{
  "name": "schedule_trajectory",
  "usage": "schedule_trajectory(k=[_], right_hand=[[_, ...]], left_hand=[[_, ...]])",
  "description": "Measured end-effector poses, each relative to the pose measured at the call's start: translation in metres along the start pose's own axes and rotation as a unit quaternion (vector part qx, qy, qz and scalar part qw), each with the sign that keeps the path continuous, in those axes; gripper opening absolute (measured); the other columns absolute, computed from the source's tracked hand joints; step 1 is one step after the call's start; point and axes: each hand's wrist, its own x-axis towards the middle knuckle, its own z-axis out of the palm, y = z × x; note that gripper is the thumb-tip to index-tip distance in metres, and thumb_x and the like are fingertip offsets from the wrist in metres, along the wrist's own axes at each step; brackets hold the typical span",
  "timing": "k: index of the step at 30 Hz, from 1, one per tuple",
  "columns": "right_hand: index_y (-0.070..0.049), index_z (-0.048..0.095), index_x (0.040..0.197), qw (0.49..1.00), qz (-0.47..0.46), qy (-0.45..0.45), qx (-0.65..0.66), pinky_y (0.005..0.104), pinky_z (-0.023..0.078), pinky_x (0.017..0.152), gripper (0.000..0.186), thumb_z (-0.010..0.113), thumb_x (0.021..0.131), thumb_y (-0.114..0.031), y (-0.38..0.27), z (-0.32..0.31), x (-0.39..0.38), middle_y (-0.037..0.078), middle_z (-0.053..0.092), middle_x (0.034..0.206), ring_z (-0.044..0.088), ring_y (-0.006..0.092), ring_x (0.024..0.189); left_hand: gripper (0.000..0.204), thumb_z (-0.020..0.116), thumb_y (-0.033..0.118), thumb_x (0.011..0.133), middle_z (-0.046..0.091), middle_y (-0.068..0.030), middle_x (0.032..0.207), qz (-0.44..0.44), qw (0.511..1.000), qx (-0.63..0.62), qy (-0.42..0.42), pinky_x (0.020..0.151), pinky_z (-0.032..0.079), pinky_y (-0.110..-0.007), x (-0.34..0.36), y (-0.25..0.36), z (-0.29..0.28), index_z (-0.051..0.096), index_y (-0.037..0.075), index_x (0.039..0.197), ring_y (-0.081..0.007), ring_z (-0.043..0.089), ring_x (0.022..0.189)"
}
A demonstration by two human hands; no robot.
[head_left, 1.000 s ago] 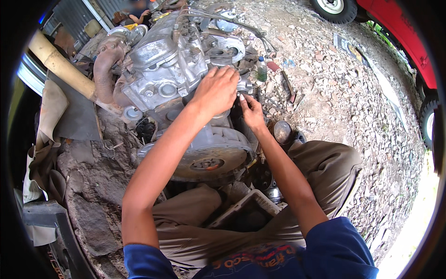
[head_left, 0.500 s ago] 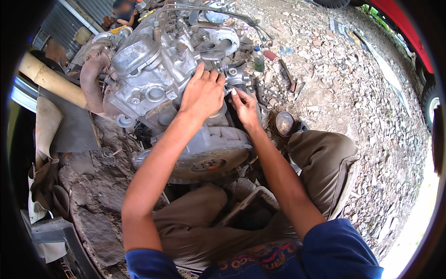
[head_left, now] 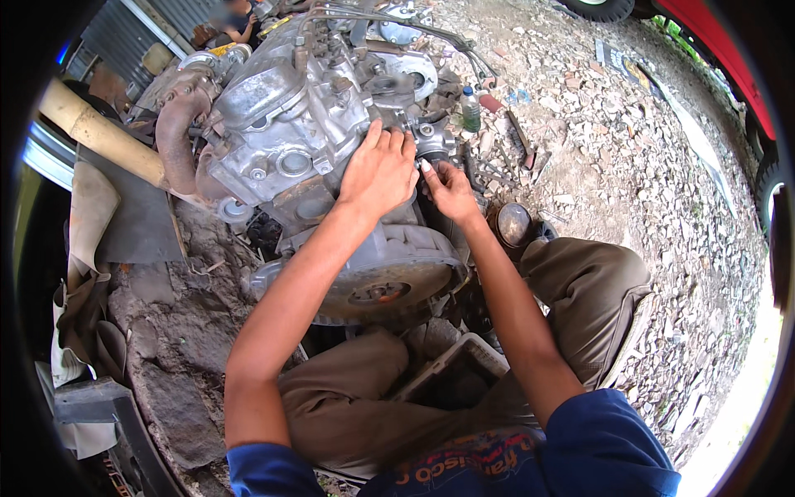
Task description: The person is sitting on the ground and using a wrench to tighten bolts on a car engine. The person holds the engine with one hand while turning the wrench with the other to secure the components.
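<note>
An aluminium engine block [head_left: 265,141] lies in front of me, a grey bell housing [head_left: 373,282] at its near end and a rusty pipe [head_left: 178,137] on its left. My left hand [head_left: 381,170] curls its fingers over the block's lower right side; its fingertips are partly hidden. My right hand [head_left: 451,190] pinches at something small just below a round metal fitting [head_left: 435,145] there, thumb forward; what it holds is too small to make out.
A bottle [head_left: 470,112], metal tools [head_left: 517,137] and a round can [head_left: 512,224] lie on gravel at right. A bamboo pole [head_left: 99,124] is at left, a tray [head_left: 455,364] between my legs. A person [head_left: 240,29] sits behind; a red vehicle [head_left: 737,58] stands far right.
Both hands stay at the same part of the engine, with slight shifts of fingers and right thumb. The whole view has shifted a little with the head.
</note>
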Motion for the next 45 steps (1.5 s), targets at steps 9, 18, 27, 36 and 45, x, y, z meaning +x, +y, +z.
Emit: schedule_trajectory(k=[9,18,27,36,45], right_hand=[[-0.002,0.064,0.078,0.977,0.182,0.034,-0.103,0.0275,0.038,0.044,0.062,0.058,0.094,-0.061,-0.047,0.009,-0.014,0.001,0.054,0.062,0.048,0.0122,0.048],[0.0,0.069,0.088,0.968,0.186,0.07,0.153,0.028,0.04,0.06,0.047,0.056,0.102,-0.043,-0.035,0.011,-0.024,0.0,0.058,0.07,0.05,0.0101,0.064],[-0.006,0.069,0.092,0.974,0.083,-0.029,0.211,0.0243,0.04,0.065,0.044,0.052,0.104,-0.045,0.002,0.016,-0.018,-0.004,0.055,0.072,0.047,0.0063,0.068],[-0.006,0.063,0.089,0.978,0.012,-0.079,0.194,0.0233,0.036,0.057,0.039,0.052,0.105,-0.04,0.014,0.01,-0.011,-0.007,0.048,0.069,0.041,0.0035,0.063],[-0.001,0.065,0.098,0.982,-0.078,0.108,-0.13,0.0477,0.051,0.073,0.04,0.048,0.105,-0.037,0.0,0.026,-0.019,0.02,0.071,0.084,0.068,0.0417,0.081]], left_hand=[[0.056,0.061,0.036,0.088,0.065,-0.0165,0.117,-0.012,0.999,-0.016,-0.034,0.115,0.03,-0.045,0.0,-0.003,-0.005,0.06,-0.003,0.129,-0.0269,0.06,0.11],[0.054,0.059,0.036,0.09,0.067,-0.0132,0.111,-0.006,1.0,-0.002,0.01,0.115,0.03,-0.043,-0.007,-0.004,0.004,0.062,-0.003,0.126,-0.0249,0.06,0.107],[0.056,0.061,0.034,0.089,0.064,-0.0189,0.122,-0.016,0.999,-0.02,-0.022,0.116,0.03,-0.044,-0.004,-0.001,-0.005,0.059,-0.002,0.131,-0.0273,0.06,0.111],[0.054,0.062,0.033,0.088,0.065,-0.0186,0.12,-0.02,0.999,-0.034,-0.011,0.116,0.03,-0.044,-0.004,-0.001,-0.004,0.061,-0.002,0.129,-0.0279,0.061,0.112],[0.052,0.061,0.032,0.087,0.065,-0.0174,0.117,-0.024,0.999,-0.035,-0.014,0.114,0.032,-0.044,-0.002,0.001,-0.003,0.062,-0.001,0.127,-0.0273,0.062,0.111]])
